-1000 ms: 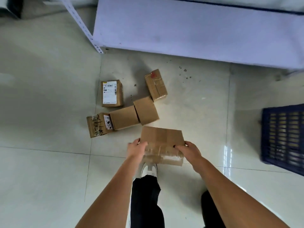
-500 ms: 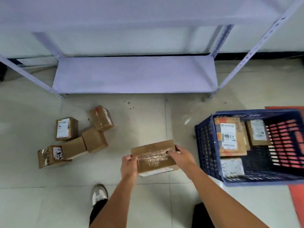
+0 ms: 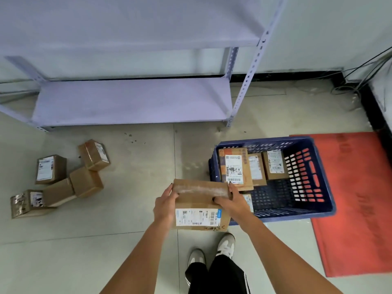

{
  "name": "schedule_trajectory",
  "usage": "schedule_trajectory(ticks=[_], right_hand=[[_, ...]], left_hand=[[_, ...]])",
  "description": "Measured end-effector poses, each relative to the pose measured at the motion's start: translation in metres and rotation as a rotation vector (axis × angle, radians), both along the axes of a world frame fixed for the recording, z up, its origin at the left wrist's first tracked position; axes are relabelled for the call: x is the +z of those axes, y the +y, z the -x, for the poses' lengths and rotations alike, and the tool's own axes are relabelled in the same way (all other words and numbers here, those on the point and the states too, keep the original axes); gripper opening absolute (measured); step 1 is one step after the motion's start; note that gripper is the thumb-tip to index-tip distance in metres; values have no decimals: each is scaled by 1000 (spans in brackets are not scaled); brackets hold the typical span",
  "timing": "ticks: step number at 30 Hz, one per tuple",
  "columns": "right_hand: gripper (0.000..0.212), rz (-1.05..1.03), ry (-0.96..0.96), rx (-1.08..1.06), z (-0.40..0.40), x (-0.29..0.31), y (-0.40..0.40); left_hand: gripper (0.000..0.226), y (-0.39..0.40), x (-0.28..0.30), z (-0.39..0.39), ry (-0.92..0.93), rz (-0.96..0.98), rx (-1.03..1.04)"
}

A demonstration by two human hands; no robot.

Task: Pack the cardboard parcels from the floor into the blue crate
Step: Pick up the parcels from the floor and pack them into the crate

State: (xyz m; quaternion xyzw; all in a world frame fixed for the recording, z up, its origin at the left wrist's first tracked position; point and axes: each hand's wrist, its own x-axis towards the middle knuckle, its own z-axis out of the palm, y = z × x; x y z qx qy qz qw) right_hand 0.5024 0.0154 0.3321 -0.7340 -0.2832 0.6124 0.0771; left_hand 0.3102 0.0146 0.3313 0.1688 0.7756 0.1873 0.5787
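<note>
1. The step in hand looks like the carry: one cardboard parcel (image 3: pixel 201 205) is held in the air between both hands, at about 9 o'clock from the blue crate (image 3: pixel 318 181), with its right end overlapping the crate's near-left corner in the head view.

2. The left hand (image 3: pixel 164 205) grips the parcel's left end, fingers curled over the top edge. The right hand (image 3: pixel 232 201) grips the right end, thumb on the top face and fingers wrapped round the side. Both forearms reach forward from 6 o'clock, roughly level with each other.

3. The parcel's printed label (image 3: pixel 198 217) faces up on its near part, with clear tape across the far part.

4. The crate already holds several parcels (image 3: pixel 253 168) along its far side, toward 12 o'clock, and another shows at its near-left corner behind the right hand. Its mesh floor is bare toward 3 o'clock.

5. The next move probably calls for swinging the parcel toward 3 o'clock over the rim and lowering it onto that bare floor (flat, I would judge, to save room).

6. Five loose parcels (image 3: pixel 84 181) lie on the floor at 9 o'clock, well apart from the crate, so the task is not yet done.
</note>
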Motion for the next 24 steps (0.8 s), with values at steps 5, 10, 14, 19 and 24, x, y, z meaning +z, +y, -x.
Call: schedule_trajectory(ticks=[5, 10, 14, 19, 24], right_hand=[[83, -79, 1, 74, -36, 15, 6], [101, -45, -25, 178, -85, 1, 9], [89, 40, -53, 165, -133, -6, 6], [62, 25, -71, 33, -218, -19, 11], [51, 14, 10, -87, -295, -34, 16]], left_hand=[[37, 13, 18, -38, -89, -73, 84], [44, 12, 23, -81, -132, -164, 76], [44, 25, 23, -130, -84, -187, 4], [30, 43, 7, -215, 42, -236, -91], [57, 55, -12, -309, 22, -213, -67]])
